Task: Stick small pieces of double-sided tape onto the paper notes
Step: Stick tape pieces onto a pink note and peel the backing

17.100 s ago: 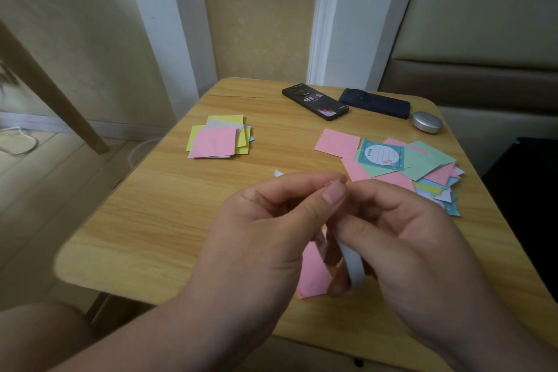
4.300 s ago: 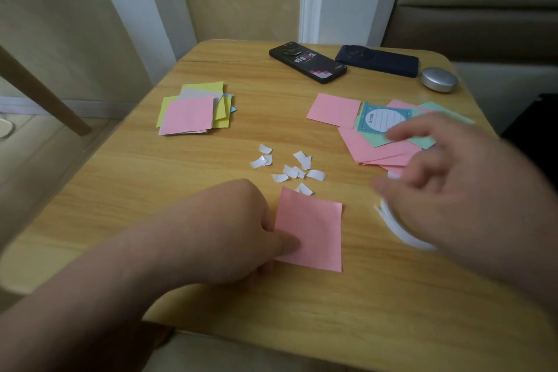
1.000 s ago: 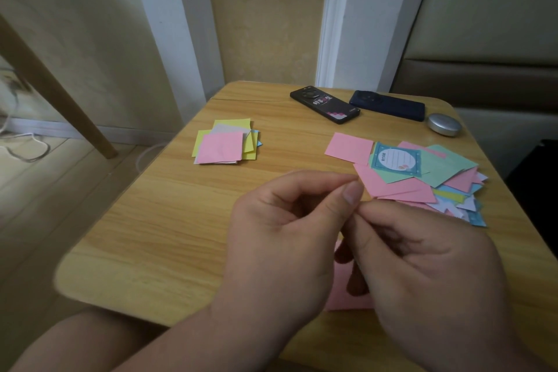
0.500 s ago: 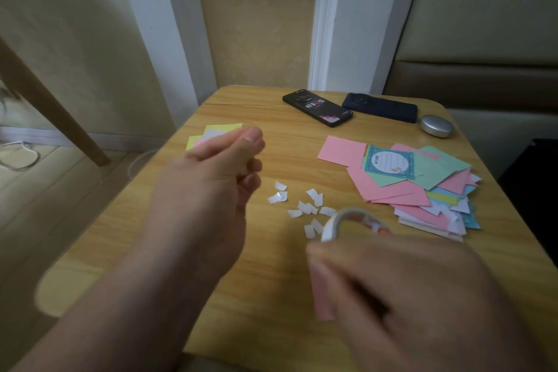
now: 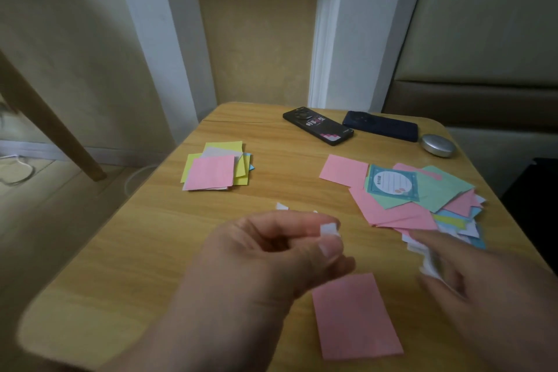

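Observation:
My left hand [image 5: 271,254] hovers over the middle of the wooden table [image 5: 126,251] and pinches a small white piece of tape [image 5: 329,229] between thumb and forefinger. A single pink note [image 5: 354,315] lies flat near the front edge, just below and right of that hand. My right hand [image 5: 471,284], blurred, is at the right and holds the white tape strip [image 5: 430,266]. Most of the white backing scraps [image 5: 281,206] on the table are hidden behind my left hand.
A neat stack of pink and yellow notes [image 5: 214,167] lies at the left. A loose spread of pink, green and blue notes [image 5: 416,196] lies at the right. Two dark phones [image 5: 317,125] [image 5: 380,125] and a silver oval case [image 5: 437,145] sit along the far edge.
My left hand has come down and right toward the pink note with a tape piece pinched. My right hand has moved off to the right with the tape strip, uncovering the note.

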The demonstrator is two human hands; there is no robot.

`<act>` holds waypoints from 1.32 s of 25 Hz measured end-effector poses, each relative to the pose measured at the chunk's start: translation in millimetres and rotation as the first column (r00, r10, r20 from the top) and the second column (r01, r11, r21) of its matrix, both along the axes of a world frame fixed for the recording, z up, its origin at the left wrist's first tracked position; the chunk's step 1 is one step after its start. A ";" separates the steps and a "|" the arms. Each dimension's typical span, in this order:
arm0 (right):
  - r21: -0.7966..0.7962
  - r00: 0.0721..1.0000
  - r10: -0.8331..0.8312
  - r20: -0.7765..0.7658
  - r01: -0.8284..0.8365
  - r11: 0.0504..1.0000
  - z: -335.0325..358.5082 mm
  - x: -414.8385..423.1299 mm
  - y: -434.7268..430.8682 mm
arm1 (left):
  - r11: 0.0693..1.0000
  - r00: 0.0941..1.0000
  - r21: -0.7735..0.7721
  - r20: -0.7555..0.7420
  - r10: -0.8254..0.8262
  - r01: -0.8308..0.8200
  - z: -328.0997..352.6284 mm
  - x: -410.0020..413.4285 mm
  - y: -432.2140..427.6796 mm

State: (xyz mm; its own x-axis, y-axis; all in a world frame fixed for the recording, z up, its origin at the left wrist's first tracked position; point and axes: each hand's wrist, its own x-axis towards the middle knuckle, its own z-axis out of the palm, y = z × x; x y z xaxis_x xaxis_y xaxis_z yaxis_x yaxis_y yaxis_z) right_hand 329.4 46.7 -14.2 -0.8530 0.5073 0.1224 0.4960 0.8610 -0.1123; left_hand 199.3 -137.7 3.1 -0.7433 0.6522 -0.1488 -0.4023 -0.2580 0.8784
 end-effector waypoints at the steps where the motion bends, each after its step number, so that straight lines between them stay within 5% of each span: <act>1: -0.007 1.000 0.002 0.028 -0.002 1.000 -0.4 -0.6 0.6 | 1.000 1.000 -0.003 0.013 -0.012 0.012 -2.5 0.6 1.8; 8: -0.144 1.000 0.001 0.018 0.001 0.990 7.3 6.9 -3.7 | 0.996 0.995 -0.085 -0.102 -0.006 -0.003 -18.0 3.0 14.6; 10: -0.063 0.981 0.031 -0.191 -0.044 0.997 12.2 11.9 -15.6 | 0.988 0.973 -0.142 -0.228 0.020 -0.054 -20.7 8.7 16.1; 11: -0.146 0.942 0.038 -0.335 -0.092 0.985 15.6 11.6 -25.7 | 0.984 0.959 -0.161 -0.282 0.027 -0.075 -21.7 11.9 16.9; 12: -0.336 0.907 -0.016 -0.421 -0.140 0.931 22.9 9.0 -38.5 | 0.981 0.946 -0.172 -0.321 0.030 -0.090 -21.7 15.8 17.7; 14: -0.753 0.909 -0.167 -0.381 -0.200 0.627 29.9 1.5 -55.5 | 0.982 0.932 -0.164 -0.362 0.031 -0.096 -22.8 22.1 20.3; 16: -0.913 0.919 -0.266 -0.290 -0.182 0.366 29.7 -6.9 -57.8 | 0.990 0.909 -0.129 -0.417 -0.002 -0.056 -23.7 26.8 22.2; 20: -0.921 0.840 -0.396 -0.372 -0.281 0.269 25.2 -17.8 -53.3 | 0.994 0.843 -0.112 -0.536 -0.048 -0.014 -25.4 33.9 23.0; 27: -0.937 0.830 -0.438 -0.345 -0.327 0.120 20.1 -27.2 -51.0 | 0.990 0.924 -0.131 -0.373 -0.090 0.043 -33.6 22.7 26.3; 33: -0.929 0.813 -0.472 -0.342 -0.368 0.039 16.7 -26.2 -50.2 | 0.988 0.916 -0.146 -0.386 -0.109 0.056 -34.0 24.4 25.2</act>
